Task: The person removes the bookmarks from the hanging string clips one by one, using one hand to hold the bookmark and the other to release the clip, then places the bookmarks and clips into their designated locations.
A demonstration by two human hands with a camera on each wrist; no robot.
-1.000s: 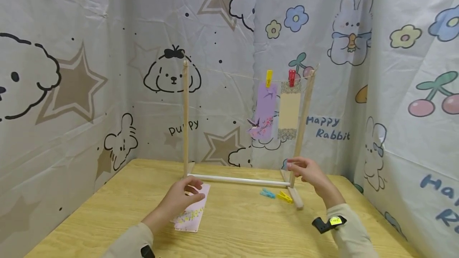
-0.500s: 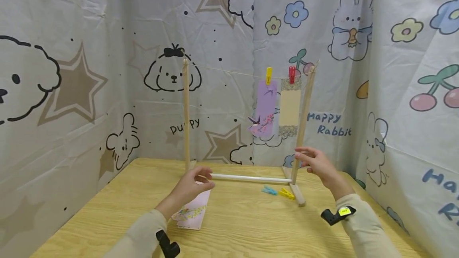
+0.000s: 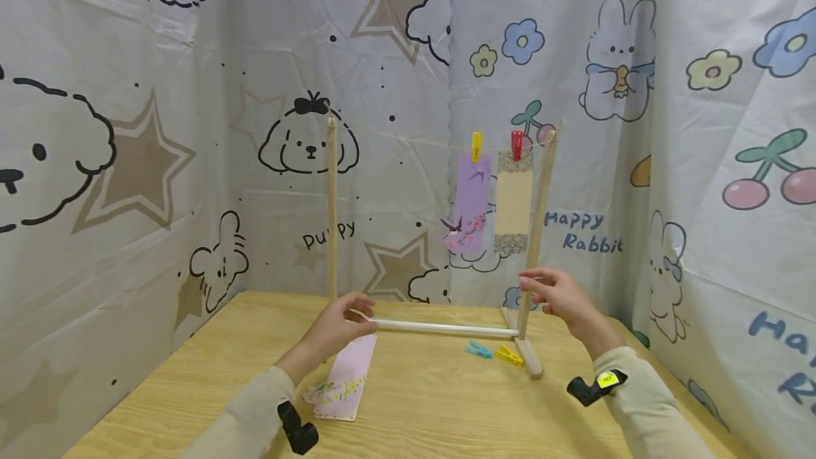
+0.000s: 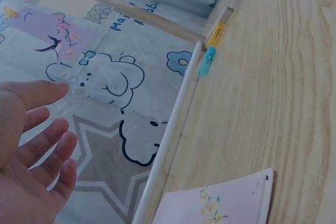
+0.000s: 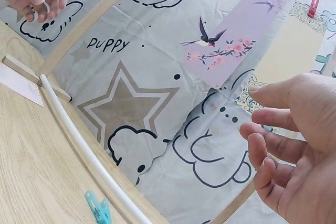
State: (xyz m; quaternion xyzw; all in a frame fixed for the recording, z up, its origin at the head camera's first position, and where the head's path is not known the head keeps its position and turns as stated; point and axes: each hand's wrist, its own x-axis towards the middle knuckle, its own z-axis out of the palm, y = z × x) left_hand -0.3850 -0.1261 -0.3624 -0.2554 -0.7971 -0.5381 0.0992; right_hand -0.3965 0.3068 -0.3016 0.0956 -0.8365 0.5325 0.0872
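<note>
My left hand (image 3: 338, 324) hovers over the far end of a pink flowered card (image 3: 353, 367) lying on the table, its fingers loosely bent and holding nothing. Beside the rack's right post (image 3: 540, 218), my right hand (image 3: 561, 296) is raised with relaxed, empty fingers; whether it touches the post I cannot tell. From the string hang a purple card (image 3: 472, 193) under a yellow clip (image 3: 476, 147) and a cream card (image 3: 513, 200) under a red clip (image 3: 516, 146). The left wrist view shows the left palm (image 4: 26, 182) empty.
A blue clip (image 3: 479, 350) and another yellow clip (image 3: 508, 355) lie on the table (image 3: 433, 402) near the rack's right foot (image 3: 530, 360). The rack's white bar (image 3: 446, 329) runs low between its posts. Printed curtains (image 3: 395, 197) stand behind and at both sides.
Compared with a second ago, the left hand has shifted slightly right and up, and the right hand slightly right toward the post. The cards and clips stay in place as the head view tilts a little.
</note>
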